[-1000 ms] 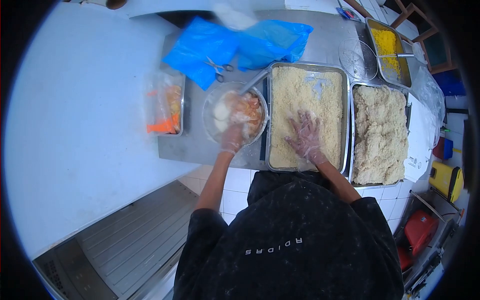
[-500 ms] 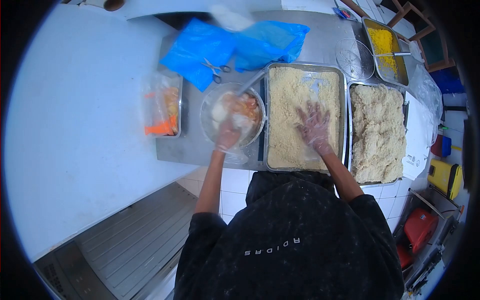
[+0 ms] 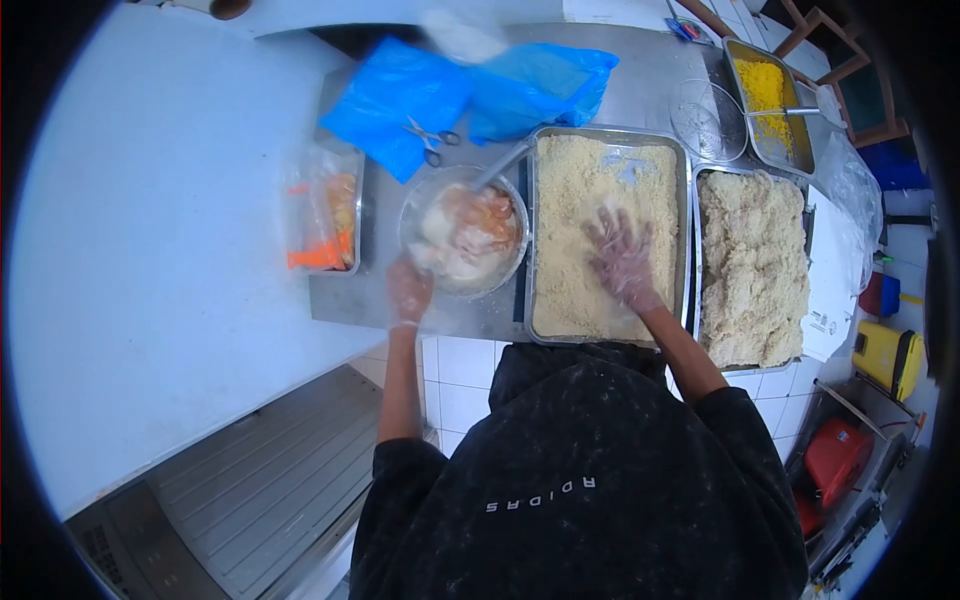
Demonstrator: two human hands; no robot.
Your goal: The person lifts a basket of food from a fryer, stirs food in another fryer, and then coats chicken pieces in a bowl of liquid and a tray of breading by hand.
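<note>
Inside a clear glove, my left hand (image 3: 410,288) is at the lower left rim of a round bowl (image 3: 408,210); motion smears its fingers. Pale batter and orange-brown pieces (image 3: 485,225) lie in the bowl, and a metal handle (image 3: 500,166) leans over its upper right rim. My right hand (image 3: 624,258), gloved as well, rests with fingers spread on the beige crumbs (image 3: 580,290) in a metal tray (image 3: 686,235). Whether anything is under its palm cannot be seen.
A second tray heaped with crumbs (image 3: 755,270) stands at right. Behind are blue bags (image 3: 545,85), scissors (image 3: 430,135), a wire strainer (image 3: 708,120) and a tray of yellow food (image 3: 765,95). A container with orange pieces (image 3: 325,225) stands left.
My left hand has moved out of the bowl, left and down to beside its rim. My right hand has shifted slightly left on the crumbs.
</note>
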